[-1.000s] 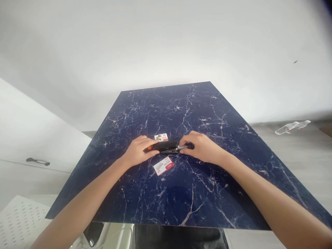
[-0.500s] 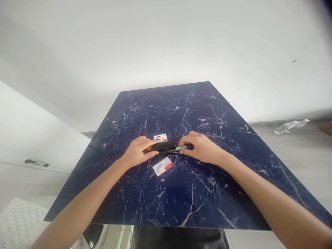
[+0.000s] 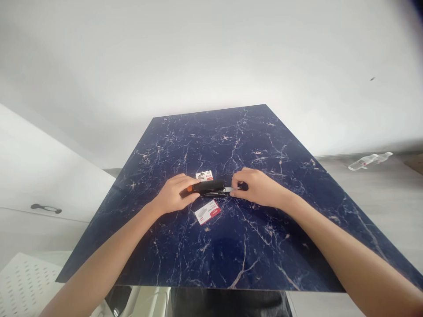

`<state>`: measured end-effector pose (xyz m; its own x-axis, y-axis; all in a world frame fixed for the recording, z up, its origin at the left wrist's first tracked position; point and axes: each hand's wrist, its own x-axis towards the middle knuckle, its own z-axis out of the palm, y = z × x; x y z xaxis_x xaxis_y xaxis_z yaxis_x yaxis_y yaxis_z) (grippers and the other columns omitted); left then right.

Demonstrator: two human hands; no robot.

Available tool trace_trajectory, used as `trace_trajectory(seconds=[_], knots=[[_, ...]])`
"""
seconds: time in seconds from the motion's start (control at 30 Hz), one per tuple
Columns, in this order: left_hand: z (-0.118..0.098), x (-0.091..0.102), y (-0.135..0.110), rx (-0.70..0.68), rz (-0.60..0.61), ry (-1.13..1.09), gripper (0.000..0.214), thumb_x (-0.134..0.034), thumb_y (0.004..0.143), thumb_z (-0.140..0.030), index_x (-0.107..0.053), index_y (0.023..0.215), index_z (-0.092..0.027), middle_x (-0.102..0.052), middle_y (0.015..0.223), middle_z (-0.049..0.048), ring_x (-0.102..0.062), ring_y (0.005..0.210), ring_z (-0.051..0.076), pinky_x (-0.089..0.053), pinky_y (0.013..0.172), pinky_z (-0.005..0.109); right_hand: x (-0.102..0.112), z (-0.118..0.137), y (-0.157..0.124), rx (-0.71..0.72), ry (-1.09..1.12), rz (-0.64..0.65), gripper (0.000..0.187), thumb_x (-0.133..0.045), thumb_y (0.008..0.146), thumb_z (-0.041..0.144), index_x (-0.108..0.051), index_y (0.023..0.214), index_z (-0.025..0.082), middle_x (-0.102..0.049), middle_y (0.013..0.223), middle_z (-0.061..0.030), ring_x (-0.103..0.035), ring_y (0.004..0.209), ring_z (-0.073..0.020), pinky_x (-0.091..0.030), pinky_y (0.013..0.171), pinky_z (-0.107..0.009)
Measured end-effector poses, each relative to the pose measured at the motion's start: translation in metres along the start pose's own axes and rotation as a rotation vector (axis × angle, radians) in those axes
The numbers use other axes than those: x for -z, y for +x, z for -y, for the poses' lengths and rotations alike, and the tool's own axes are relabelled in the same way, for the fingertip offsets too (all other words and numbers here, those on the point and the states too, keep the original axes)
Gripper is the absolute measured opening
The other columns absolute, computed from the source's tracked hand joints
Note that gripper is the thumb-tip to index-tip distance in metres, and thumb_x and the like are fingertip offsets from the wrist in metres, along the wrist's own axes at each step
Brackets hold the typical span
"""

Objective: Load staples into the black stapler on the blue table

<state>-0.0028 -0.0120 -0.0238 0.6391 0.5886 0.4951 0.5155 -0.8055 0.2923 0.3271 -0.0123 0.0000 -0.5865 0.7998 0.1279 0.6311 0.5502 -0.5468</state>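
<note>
A dark marbled table is seen before a white wall. At its middle a black stapler is gripped by the left hand; the right hand, hardly moved since a second ago, is pinched at its metal front end, between two small boxes.

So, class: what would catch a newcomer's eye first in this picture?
Two hands meeting mid-table: the left hand and right hand grip opposite ends of a black stapler. Beneath lies the dark blue marbled table, with small white staple boxes just before and behind the stapler.
</note>
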Motion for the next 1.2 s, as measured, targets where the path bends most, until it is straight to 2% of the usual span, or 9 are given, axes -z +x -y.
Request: trace_trajectory(seconds=[0.1, 0.2, 0.27, 0.37, 0.53, 0.63, 0.87, 1.07, 1.2], knots=[[-0.001, 0.013, 0.002, 0.092, 0.107, -0.065, 0.038, -0.065, 0.093, -0.032, -0.061, 0.129, -0.020, -0.068, 0.117, 0.0116, -0.065, 0.101, 0.024, -0.056, 0.086, 0.039, 0.012, -0.009, -0.002, -0.060, -0.005, 0.079, 0.031, -0.074, 0.085, 0.045, -0.054, 0.077, 0.023, -0.063, 0.079, 0.0011, -0.051, 0.067, -0.0156, -0.035, 0.062, -0.029], [0.002, 0.025, 0.002, 0.152, 0.255, -0.028, 0.037, -0.070, 0.088, -0.036, -0.064, 0.121, -0.020, -0.068, 0.110, 0.0096, -0.062, 0.099, 0.025, -0.054, 0.086, 0.040, 0.021, -0.018, -0.005, -0.114, -0.017, 0.135, 0.041, -0.075, 0.082, 0.051, -0.047, 0.072, 0.023, -0.057, 0.071, 0.0029, -0.045, 0.061, -0.0141, -0.031, 0.057, -0.029], [0.006, 0.029, 0.003, 0.176, 0.301, -0.005, 0.033, -0.073, 0.086, -0.039, -0.066, 0.112, -0.020, -0.067, 0.106, 0.0083, -0.060, 0.098, 0.025, -0.052, 0.085, 0.040, 0.023, -0.020, -0.007, -0.134, -0.029, 0.177, 0.044, -0.075, 0.081, 0.051, -0.043, 0.069, 0.023, -0.053, 0.066, 0.0038, -0.041, 0.058, -0.0132, -0.028, 0.056, -0.029], [0.011, 0.032, 0.003, 0.206, 0.330, -0.016, 0.031, -0.075, 0.084, -0.043, -0.067, 0.104, -0.021, -0.066, 0.104, 0.0070, -0.057, 0.098, 0.025, -0.050, 0.085, 0.039, 0.022, -0.019, -0.008, -0.161, -0.062, 0.265, 0.043, -0.071, 0.082, 0.050, -0.043, 0.064, 0.022, -0.051, 0.060, 0.0040, -0.041, 0.054, -0.0125, -0.026, 0.054, -0.030], [0.010, 0.031, 0.006, 0.302, 0.395, -0.061, 0.037, -0.076, 0.084, -0.049, -0.067, 0.108, -0.022, -0.063, 0.109, 0.0069, -0.055, 0.103, 0.026, -0.048, 0.088, 0.039, 0.017, -0.013, -0.007, -0.145, -0.073, 0.323, 0.028, -0.065, 0.083, 0.039, -0.051, 0.065, 0.022, -0.057, 0.061, 0.0029, -0.046, 0.055, -0.0128, -0.027, 0.055, -0.029], [0.010, 0.029, 0.005, 0.326, 0.384, -0.082, 0.037, -0.077, 0.083, -0.049, -0.068, 0.106, -0.022, -0.062, 0.108, 0.0065, -0.054, 0.103, 0.026, -0.047, 0.089, 0.040, 0.011, -0.011, -0.006, -0.110, -0.085, 0.290, 0.020, -0.061, 0.083, 0.033, -0.053, 0.068, 0.022, -0.060, 0.065, 0.0021, -0.048, 0.058, -0.0133, -0.028, 0.057, -0.029], [0.016, 0.024, 0.001, 0.379, 0.362, -0.148, 0.038, -0.080, 0.081, -0.049, -0.070, 0.107, -0.023, -0.060, 0.113, 0.0060, -0.059, 0.104, 0.025, -0.050, 0.092, 0.040, -0.008, 0.001, -0.004, -0.002, -0.139, 0.108, 0.018, -0.059, 0.082, 0.026, -0.048, 0.069, 0.021, -0.059, 0.069, 0.0011, -0.047, 0.063, -0.0136, -0.029, 0.061, -0.028], [0.016, 0.020, 0.000, 0.388, 0.334, -0.244, 0.036, -0.082, 0.081, -0.046, -0.071, 0.108, -0.025, -0.050, 0.145, 0.0080, -0.057, 0.125, 0.029, -0.049, 0.105, 0.043, -0.022, 0.003, -0.002, 0.043, -0.174, 0.017, 0.015, -0.057, 0.082, 0.020, -0.045, 0.072, 0.022, -0.058, 0.073, 0.0012, -0.045, 0.064, -0.0137, -0.030, 0.062, -0.028], [0.019, 0.017, -0.002, 0.397, 0.320, -0.257, 0.037, -0.083, 0.080, -0.048, -0.072, 0.106, -0.024, -0.048, 0.150, 0.0084, -0.058, 0.126, 0.029, -0.049, 0.107, 0.046, -0.029, 0.007, -0.002, 0.102, -0.213, -0.009, 0.012, -0.057, 0.083, 0.020, -0.048, 0.076, 0.022, -0.059, 0.076, 0.0003, -0.049, 0.069, -0.0159, -0.035, 0.068, -0.029]])
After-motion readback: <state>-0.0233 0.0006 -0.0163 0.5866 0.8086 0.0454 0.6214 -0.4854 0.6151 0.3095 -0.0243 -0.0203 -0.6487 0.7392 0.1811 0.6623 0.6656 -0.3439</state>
